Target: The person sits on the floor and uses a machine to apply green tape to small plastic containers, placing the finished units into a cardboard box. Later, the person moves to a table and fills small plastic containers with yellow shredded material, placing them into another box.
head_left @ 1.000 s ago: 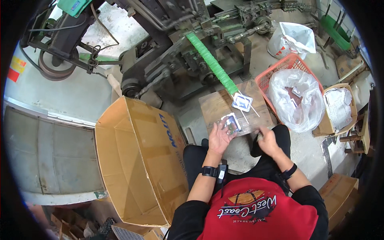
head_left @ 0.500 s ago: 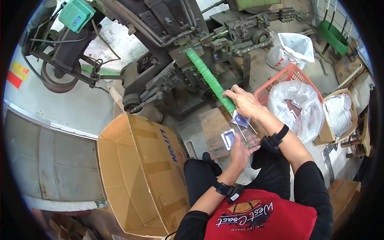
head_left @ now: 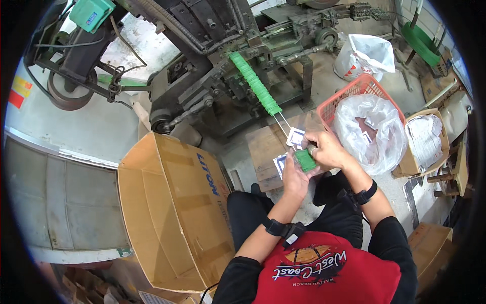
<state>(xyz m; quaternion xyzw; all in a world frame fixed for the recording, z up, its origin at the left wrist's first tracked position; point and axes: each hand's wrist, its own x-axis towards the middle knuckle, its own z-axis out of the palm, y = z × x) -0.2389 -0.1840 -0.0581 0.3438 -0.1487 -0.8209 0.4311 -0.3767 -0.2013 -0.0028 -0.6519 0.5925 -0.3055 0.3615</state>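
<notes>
Since half a second ago the right hand has come back from the far green stack on the machine's rods and now meets the left hand just above the knees.

Largest first: the dark iron machine fills the far side, with a long row of green stacked pieces threaded on two thin rods that slope toward the person. The big open brown cardboard box lies to the near left. A red plastic basket lined with a clear bag stands to the right, beside the low wooden surface.

The small bundle of green pieces sits between both hands: the right grip is closed over its top and right side, the left palm is cupped under it with fingers partly curled, and a clear printed packet lies against that palm.

As a judgement, the loose bundle could fan apart or spill to the floor if either grip slackens while it goes into the packet.
</notes>
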